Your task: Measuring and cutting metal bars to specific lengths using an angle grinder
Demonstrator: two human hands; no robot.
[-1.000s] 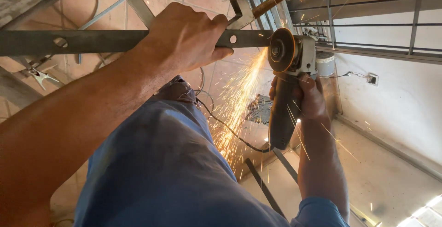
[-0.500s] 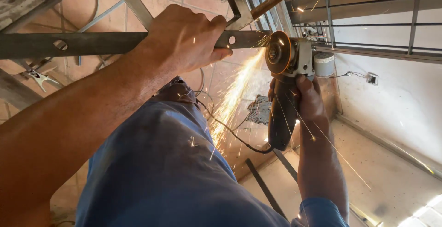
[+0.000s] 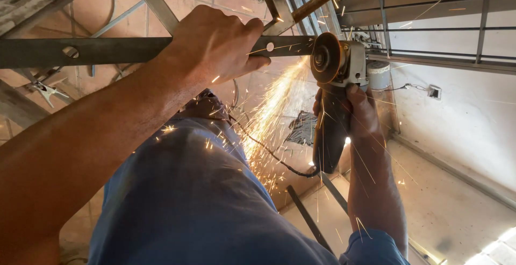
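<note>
Head view: left hand point(image 3: 215, 45) is gripping a flat metal bar point(image 3: 107, 50), fingers wrapped closed around it. Right hand point(image 3: 357, 112) is clutching a grinder point(image 3: 333, 82) whose disc is touching the bar's end, throwing sparks point(image 3: 269, 114).

Carrying surface: tiled floor point(image 3: 97, 7), terracotta-coloured with pale grout lines, seen from above.

Lying directly on it:
- A frame of grey metal bars point(image 3: 153, 2), below and behind the left grip point(image 3: 215, 45).
- A small metal clamp-like tool point(image 3: 43, 90), well to the left of that grip.
- A dark cloth or mat point(image 3: 302, 128), just left of the right grip point(image 3: 355, 114), under falling sparks.
- Two dark flat strips point(image 3: 309, 219), below the right grip, on the paler floor section.
</note>
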